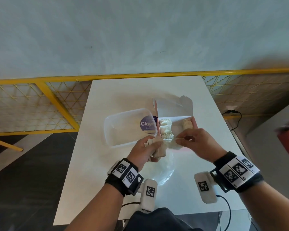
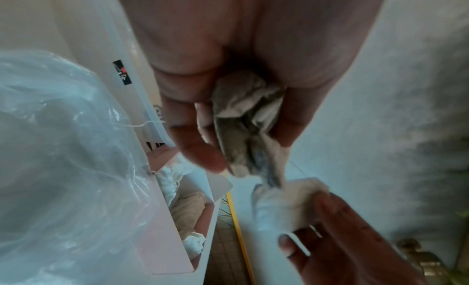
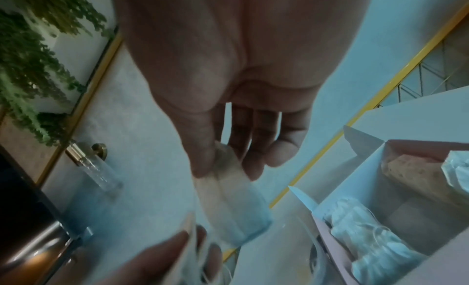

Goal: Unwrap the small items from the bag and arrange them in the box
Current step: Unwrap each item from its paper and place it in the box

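My left hand [image 1: 148,148] grips a bundle of crumpled beige paper wrappers [image 1: 158,150], which fills the palm in the left wrist view [image 2: 248,132]. My right hand [image 1: 188,140] pinches a small white tea bag [image 1: 174,144] between thumb and fingers, close to the left hand; the tea bag [image 3: 236,207] hangs below the fingertips in the right wrist view. Just beyond the hands stands the open white box [image 1: 175,118] with pink walls. It holds a row of white tea bags [image 1: 165,129] at its left and a beige stack [image 1: 187,124] at its right.
A clear plastic container [image 1: 123,130] with a purple label lies left of the box. A clear plastic bag [image 1: 162,170] lies on the white table [image 1: 90,164] under my wrists. Beyond the table runs a yellow railing [image 1: 57,80].
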`<act>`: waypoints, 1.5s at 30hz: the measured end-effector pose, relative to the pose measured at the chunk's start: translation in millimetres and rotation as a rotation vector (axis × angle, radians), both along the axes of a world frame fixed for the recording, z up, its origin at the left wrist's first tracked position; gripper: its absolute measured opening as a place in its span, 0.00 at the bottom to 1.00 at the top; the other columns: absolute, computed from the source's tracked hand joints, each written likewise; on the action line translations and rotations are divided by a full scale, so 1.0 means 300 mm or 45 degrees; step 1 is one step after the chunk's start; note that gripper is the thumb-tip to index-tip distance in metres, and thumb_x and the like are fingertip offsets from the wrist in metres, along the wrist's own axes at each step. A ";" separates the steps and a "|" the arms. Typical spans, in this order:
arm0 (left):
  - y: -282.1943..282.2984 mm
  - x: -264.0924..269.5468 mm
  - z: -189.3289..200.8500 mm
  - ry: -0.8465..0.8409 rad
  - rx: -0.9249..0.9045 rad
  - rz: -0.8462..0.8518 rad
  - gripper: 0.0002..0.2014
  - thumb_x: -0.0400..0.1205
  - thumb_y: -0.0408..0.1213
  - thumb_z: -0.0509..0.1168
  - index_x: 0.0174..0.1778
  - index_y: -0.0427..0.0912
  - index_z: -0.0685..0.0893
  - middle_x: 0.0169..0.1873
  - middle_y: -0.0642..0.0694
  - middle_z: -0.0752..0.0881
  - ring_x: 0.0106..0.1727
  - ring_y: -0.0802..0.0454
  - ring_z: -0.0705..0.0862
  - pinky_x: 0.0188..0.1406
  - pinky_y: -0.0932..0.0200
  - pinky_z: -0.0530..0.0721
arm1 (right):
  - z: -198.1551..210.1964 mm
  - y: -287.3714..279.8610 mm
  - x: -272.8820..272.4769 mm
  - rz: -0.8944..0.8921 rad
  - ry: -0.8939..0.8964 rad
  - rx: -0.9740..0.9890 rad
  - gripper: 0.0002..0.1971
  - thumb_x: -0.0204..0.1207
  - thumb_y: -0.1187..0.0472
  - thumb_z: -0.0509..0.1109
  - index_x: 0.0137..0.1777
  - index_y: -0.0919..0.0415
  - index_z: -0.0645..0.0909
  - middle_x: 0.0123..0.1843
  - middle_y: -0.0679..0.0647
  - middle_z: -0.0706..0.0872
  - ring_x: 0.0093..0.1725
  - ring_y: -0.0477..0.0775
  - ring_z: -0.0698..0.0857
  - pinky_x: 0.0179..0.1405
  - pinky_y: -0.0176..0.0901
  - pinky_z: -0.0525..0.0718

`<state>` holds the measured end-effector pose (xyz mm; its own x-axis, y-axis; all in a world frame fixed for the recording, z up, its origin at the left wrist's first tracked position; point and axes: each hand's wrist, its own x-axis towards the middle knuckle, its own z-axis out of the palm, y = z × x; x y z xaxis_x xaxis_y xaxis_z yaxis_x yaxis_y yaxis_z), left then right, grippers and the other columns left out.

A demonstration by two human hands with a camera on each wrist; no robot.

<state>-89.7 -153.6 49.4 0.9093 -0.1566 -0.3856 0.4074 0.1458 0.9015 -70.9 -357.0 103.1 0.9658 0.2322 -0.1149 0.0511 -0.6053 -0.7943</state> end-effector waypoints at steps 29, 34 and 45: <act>0.005 0.066 -0.015 -0.166 0.202 0.060 0.10 0.75 0.25 0.73 0.40 0.44 0.82 0.35 0.46 0.84 0.31 0.49 0.81 0.27 0.59 0.81 | -0.015 0.096 0.034 0.113 0.060 0.121 0.12 0.67 0.68 0.78 0.50 0.62 0.87 0.29 0.48 0.79 0.28 0.39 0.74 0.36 0.25 0.75; -0.017 0.058 -0.016 -0.124 0.173 0.005 0.12 0.74 0.18 0.69 0.40 0.42 0.83 0.31 0.43 0.83 0.25 0.49 0.79 0.23 0.61 0.77 | -0.050 0.110 0.035 0.010 -0.035 0.096 0.14 0.68 0.64 0.78 0.54 0.55 0.86 0.33 0.42 0.83 0.32 0.33 0.80 0.38 0.21 0.76; -0.019 0.051 0.001 -0.104 -0.012 -0.069 0.11 0.74 0.22 0.71 0.49 0.39 0.83 0.37 0.39 0.85 0.32 0.48 0.86 0.27 0.59 0.83 | -0.062 0.105 0.048 0.080 -0.261 -0.030 0.05 0.67 0.65 0.79 0.37 0.58 0.85 0.36 0.38 0.79 0.37 0.35 0.78 0.36 0.24 0.74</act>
<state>-74.3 -159.1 49.6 0.9278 -0.2098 -0.3085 0.3399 0.1341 0.9309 -56.4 -325.6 84.4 0.9533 0.2921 0.0764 0.2482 -0.6140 -0.7493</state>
